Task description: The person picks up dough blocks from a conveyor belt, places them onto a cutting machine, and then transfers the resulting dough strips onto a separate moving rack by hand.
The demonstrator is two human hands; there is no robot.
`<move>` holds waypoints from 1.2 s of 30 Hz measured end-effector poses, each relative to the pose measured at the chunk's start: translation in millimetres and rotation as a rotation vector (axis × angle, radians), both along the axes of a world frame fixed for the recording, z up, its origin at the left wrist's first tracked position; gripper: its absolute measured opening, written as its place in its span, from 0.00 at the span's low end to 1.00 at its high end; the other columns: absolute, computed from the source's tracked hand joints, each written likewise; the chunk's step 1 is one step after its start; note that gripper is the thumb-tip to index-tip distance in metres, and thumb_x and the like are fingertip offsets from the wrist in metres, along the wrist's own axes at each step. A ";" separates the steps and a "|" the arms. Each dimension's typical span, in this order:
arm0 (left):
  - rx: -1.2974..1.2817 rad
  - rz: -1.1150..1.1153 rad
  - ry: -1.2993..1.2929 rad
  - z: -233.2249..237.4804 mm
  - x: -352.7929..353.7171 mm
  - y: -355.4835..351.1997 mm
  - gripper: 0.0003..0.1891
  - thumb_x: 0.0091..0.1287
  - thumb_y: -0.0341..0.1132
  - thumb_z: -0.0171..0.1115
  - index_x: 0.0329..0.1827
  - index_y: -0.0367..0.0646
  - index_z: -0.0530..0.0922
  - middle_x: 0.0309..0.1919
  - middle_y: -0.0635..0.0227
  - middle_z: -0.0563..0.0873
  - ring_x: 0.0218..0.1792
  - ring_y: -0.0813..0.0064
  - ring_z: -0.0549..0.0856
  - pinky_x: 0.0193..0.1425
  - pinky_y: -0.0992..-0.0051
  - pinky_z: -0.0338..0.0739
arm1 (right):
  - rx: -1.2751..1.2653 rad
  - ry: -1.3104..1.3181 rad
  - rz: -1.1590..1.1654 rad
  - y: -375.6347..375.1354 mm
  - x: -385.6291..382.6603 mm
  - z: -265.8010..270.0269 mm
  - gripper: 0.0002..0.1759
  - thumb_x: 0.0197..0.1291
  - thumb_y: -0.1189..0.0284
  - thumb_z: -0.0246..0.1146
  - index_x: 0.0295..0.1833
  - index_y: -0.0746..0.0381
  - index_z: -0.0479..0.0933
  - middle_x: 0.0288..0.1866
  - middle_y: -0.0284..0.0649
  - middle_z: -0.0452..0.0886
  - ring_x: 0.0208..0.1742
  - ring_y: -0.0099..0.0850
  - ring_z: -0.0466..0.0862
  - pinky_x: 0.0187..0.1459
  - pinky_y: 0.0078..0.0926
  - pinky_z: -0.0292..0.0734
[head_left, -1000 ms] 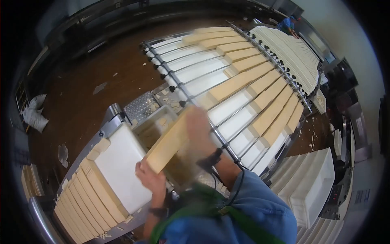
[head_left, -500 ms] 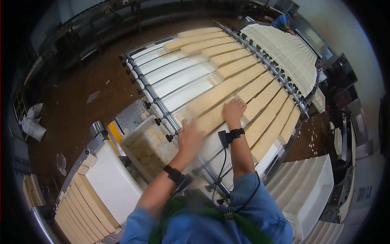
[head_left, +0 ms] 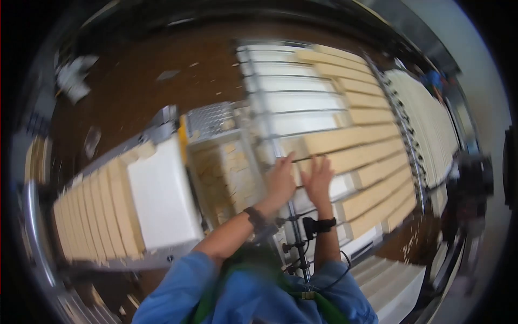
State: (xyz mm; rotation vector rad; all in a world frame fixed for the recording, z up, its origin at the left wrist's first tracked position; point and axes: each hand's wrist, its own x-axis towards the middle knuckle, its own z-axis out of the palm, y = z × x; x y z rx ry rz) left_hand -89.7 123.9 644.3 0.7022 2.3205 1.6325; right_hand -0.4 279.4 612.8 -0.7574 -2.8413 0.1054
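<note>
My left hand (head_left: 281, 179), slightly blurred, is beside the near end of a pale tan slab (head_left: 345, 155), close to a metal rail (head_left: 294, 213). Its fingers look extended. My right hand (head_left: 319, 181) lies on or just over the same row with its fingers stretched and spread. Whether either palm presses on the slab is hidden. Several long slabs lie side by side in lanes parted by thin metal rods, on a white surface (head_left: 302, 100). Both wrists wear black straps.
Left of the rail stands a bin (head_left: 245, 156) with small tan offcuts. Further left, more slabs (head_left: 100, 216) lie beside a white board (head_left: 162, 200). White ribbed trays (head_left: 383, 281) stand at lower right. A person in blue (head_left: 433, 80) is at the far right.
My view has turned left, so the slab table appears further right and rotated. My right hand has come back toward the rail, nearer my left hand.
</note>
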 end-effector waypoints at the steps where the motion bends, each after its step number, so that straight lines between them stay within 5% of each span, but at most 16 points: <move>1: 0.072 -0.015 -0.016 8.1 -0.7 -21.9 0.40 0.61 0.16 0.59 0.81 0.46 0.70 0.67 0.49 0.77 0.64 0.43 0.82 0.68 0.56 0.80 | 0.011 0.026 0.035 10.3 1.8 -15.0 0.47 0.70 0.48 0.67 0.87 0.58 0.62 0.87 0.69 0.56 0.86 0.69 0.55 0.80 0.77 0.47; 4: 0.316 -0.015 -0.068 16.1 -12.9 -105.9 0.37 0.67 0.18 0.56 0.82 0.48 0.70 0.69 0.54 0.76 0.61 0.45 0.81 0.67 0.55 0.78 | 0.108 -0.140 -0.089 -12.2 -24.8 19.3 0.49 0.65 0.53 0.74 0.86 0.60 0.63 0.84 0.72 0.60 0.86 0.68 0.57 0.77 0.82 0.48; 8: 0.127 0.096 0.019 2.5 -23.2 -246.4 0.35 0.68 0.20 0.57 0.81 0.43 0.70 0.73 0.50 0.73 0.70 0.47 0.78 0.72 0.60 0.76 | 0.100 0.228 0.281 -106.3 -103.8 39.8 0.41 0.69 0.65 0.72 0.83 0.66 0.65 0.80 0.70 0.65 0.82 0.68 0.61 0.79 0.68 0.56; 10: -0.025 0.253 0.157 -20.0 -15.3 -315.2 0.33 0.68 0.25 0.63 0.79 0.43 0.73 0.73 0.47 0.73 0.75 0.47 0.73 0.77 0.55 0.71 | -0.232 0.088 0.482 -200.1 -157.5 73.4 0.34 0.70 0.68 0.70 0.78 0.67 0.71 0.78 0.66 0.68 0.79 0.63 0.67 0.80 0.57 0.59; 11: -0.112 0.335 0.243 -24.8 -5.9 -350.6 0.33 0.68 0.28 0.65 0.79 0.43 0.74 0.73 0.47 0.73 0.75 0.46 0.72 0.78 0.52 0.68 | -0.183 0.229 0.682 -230.6 -181.7 49.0 0.31 0.69 0.70 0.70 0.75 0.66 0.73 0.74 0.60 0.75 0.75 0.57 0.73 0.79 0.50 0.65; 16: -0.661 1.148 0.104 -31.6 58.6 -486.3 0.42 0.66 0.42 0.78 0.80 0.38 0.69 0.70 0.38 0.68 0.66 0.39 0.73 0.71 0.46 0.68 | -0.529 0.152 1.198 -439.4 -292.9 18.8 0.27 0.68 0.71 0.70 0.69 0.70 0.77 0.68 0.56 0.80 0.71 0.58 0.74 0.77 0.55 0.66; 19: -0.823 1.199 -0.076 -29.9 65.4 -522.6 0.45 0.64 0.43 0.80 0.80 0.36 0.67 0.69 0.38 0.67 0.64 0.38 0.75 0.70 0.48 0.71 | -0.475 0.137 1.271 -530.5 -344.0 -8.9 0.27 0.67 0.70 0.70 0.69 0.69 0.78 0.66 0.54 0.80 0.68 0.54 0.75 0.73 0.53 0.69; 21: -0.539 1.147 -0.110 -34.8 61.1 -533.1 0.46 0.62 0.45 0.81 0.80 0.36 0.66 0.67 0.40 0.68 0.63 0.38 0.77 0.67 0.51 0.76 | -0.256 0.146 1.226 -569.5 -363.7 -28.6 0.26 0.67 0.65 0.71 0.66 0.68 0.81 0.61 0.51 0.81 0.65 0.51 0.76 0.68 0.51 0.72; 27: -0.571 1.123 -0.154 -33.9 40.0 -529.4 0.46 0.61 0.44 0.82 0.79 0.35 0.66 0.66 0.43 0.71 0.64 0.39 0.77 0.65 0.51 0.79 | -0.032 0.027 1.007 -609.4 -363.5 -33.5 0.22 0.66 0.57 0.71 0.51 0.66 0.85 0.56 0.50 0.79 0.61 0.49 0.76 0.61 0.50 0.73; 30: -0.589 1.123 -0.227 -33.6 27.7 -524.9 0.47 0.61 0.44 0.83 0.78 0.36 0.66 0.66 0.44 0.72 0.63 0.39 0.77 0.63 0.49 0.78 | 0.048 0.056 1.130 -602.6 -368.7 -39.7 0.25 0.68 0.54 0.69 0.55 0.67 0.85 0.53 0.49 0.83 0.62 0.47 0.79 0.63 0.48 0.73; 36: -0.620 1.030 -0.272 -34.0 17.0 -512.1 0.46 0.59 0.44 0.84 0.76 0.38 0.67 0.66 0.47 0.73 0.59 0.40 0.78 0.61 0.47 0.78 | -0.103 -0.069 0.956 -503.0 -349.5 -39.3 0.26 0.70 0.52 0.68 0.50 0.68 0.84 0.48 0.56 0.88 0.52 0.53 0.88 0.58 0.53 0.78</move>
